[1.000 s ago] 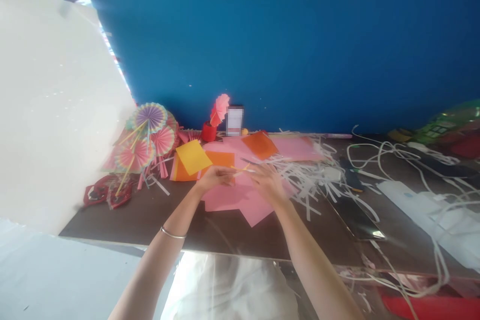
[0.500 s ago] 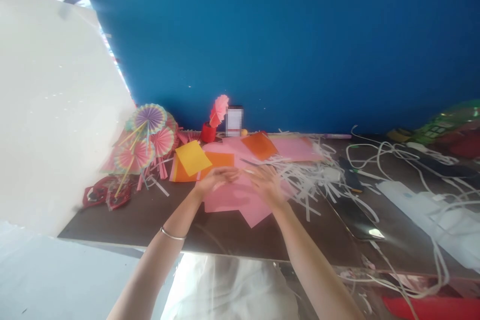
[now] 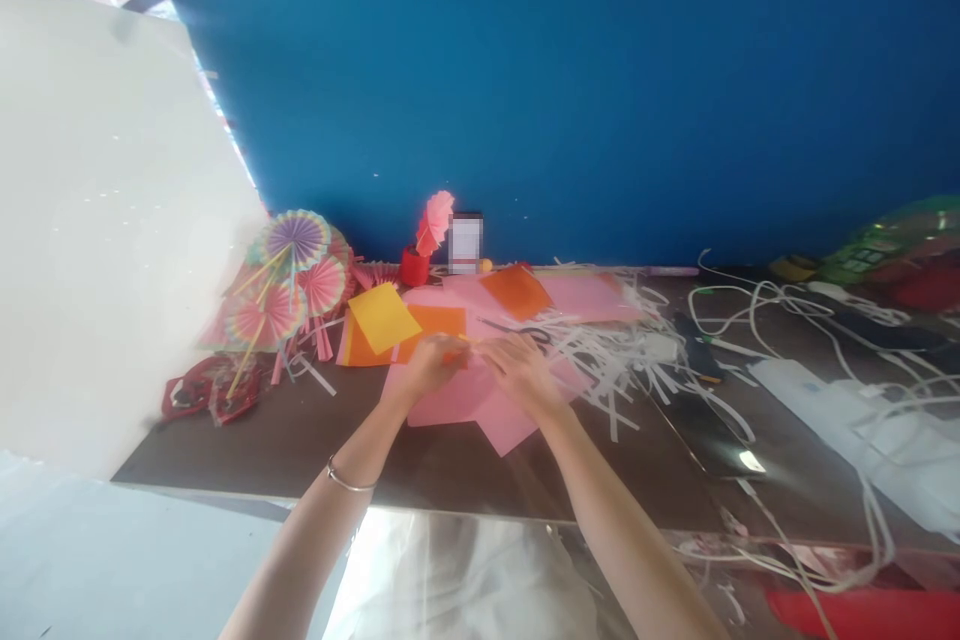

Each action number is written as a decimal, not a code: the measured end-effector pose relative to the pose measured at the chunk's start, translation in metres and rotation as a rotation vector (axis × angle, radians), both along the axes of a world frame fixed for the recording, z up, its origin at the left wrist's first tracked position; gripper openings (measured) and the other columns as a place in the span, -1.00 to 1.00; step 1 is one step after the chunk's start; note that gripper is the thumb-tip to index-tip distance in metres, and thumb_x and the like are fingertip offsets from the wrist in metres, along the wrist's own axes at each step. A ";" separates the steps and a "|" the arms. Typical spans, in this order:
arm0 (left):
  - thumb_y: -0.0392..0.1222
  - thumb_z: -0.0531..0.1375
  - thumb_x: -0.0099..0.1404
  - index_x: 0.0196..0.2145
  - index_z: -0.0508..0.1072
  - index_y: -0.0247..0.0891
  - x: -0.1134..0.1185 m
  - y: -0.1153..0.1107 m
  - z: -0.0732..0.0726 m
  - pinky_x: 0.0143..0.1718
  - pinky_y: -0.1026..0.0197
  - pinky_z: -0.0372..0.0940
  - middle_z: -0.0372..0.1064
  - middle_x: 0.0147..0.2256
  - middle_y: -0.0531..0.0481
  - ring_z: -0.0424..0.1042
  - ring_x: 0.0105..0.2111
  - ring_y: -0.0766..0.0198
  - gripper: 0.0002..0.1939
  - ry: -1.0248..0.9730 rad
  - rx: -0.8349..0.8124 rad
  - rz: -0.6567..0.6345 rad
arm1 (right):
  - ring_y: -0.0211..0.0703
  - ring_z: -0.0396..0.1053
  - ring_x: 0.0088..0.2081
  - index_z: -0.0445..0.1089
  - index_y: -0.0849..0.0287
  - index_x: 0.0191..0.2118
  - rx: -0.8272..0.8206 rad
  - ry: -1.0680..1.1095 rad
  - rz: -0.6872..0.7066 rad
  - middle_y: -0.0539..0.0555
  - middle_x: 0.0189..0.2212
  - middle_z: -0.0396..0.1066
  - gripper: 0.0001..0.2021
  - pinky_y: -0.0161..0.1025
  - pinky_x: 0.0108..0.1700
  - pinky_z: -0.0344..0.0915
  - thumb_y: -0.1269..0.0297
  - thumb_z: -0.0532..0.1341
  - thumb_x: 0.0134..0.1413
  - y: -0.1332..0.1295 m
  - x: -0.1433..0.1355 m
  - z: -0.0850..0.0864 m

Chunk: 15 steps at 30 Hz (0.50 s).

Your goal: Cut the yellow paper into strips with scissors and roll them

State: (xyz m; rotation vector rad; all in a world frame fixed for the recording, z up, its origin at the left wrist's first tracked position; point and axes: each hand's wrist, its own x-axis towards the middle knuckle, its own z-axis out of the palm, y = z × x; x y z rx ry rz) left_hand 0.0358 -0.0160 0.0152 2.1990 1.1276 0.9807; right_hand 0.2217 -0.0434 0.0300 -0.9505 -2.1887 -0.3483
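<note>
My left hand (image 3: 436, 365) and my right hand (image 3: 519, 375) meet over the pink paper sheets (image 3: 442, 407), fingertips almost touching. Both have their fingers drawn together in a pinch. A small yellow-orange sliver shows at the fingertips; what they hold is too small and blurred to name. Just beyond the right hand lies a pair of scissors (image 3: 536, 333), partly covered by it. A yellow square of paper (image 3: 385, 317) and an orange sheet (image 3: 367, 350) lie beyond my left hand. Farther back is a darker orange square (image 3: 516, 291).
White paper strips (image 3: 611, 360) are heaped to the right, near a phone (image 3: 705, 440) and tangled white cables (image 3: 780, 305). Folded paper fans (image 3: 296, 240) stand at left by a red wrapped item (image 3: 191, 388). A red pot (image 3: 414, 266) with a pink fan stands before the blue wall (image 3: 540, 90).
My hands have drawn closer together, the right shifting left and slightly down. More of the scissors' handle shows. The yellow-orange sliver now appears at my fingertips.
</note>
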 end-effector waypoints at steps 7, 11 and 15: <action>-0.11 0.10 0.21 -0.29 0.54 -0.23 0.003 -0.001 -0.007 -0.29 0.26 0.28 0.50 -0.32 -0.04 0.44 -0.35 0.22 -0.76 -0.163 -0.175 -0.017 | -0.17 0.35 -0.25 0.40 0.11 -0.19 -0.039 0.008 0.000 0.04 -0.28 0.48 -0.81 -0.19 -0.19 0.19 0.40 0.06 0.16 0.002 0.001 0.001; -0.02 0.17 0.14 -0.32 0.55 -0.28 -0.004 0.002 -0.006 -0.28 0.25 0.30 0.50 -0.37 -0.03 0.44 -0.34 0.21 -0.71 -0.273 -0.340 -0.108 | -0.16 0.37 -0.20 0.44 0.08 -0.21 -0.095 0.036 0.053 0.05 -0.26 0.46 -0.78 -0.19 -0.15 0.27 0.42 0.07 0.13 0.005 0.005 0.002; 0.01 0.24 0.07 -0.29 0.55 -0.30 -0.011 0.003 -0.001 -0.21 0.19 0.32 0.51 -0.36 -0.07 0.46 -0.33 0.20 -0.66 -0.331 -0.471 -0.184 | -0.19 0.38 -0.22 0.46 0.08 -0.22 -0.145 0.049 0.071 0.07 -0.27 0.43 -0.73 -0.23 -0.20 0.33 0.48 0.05 0.10 0.004 0.008 0.003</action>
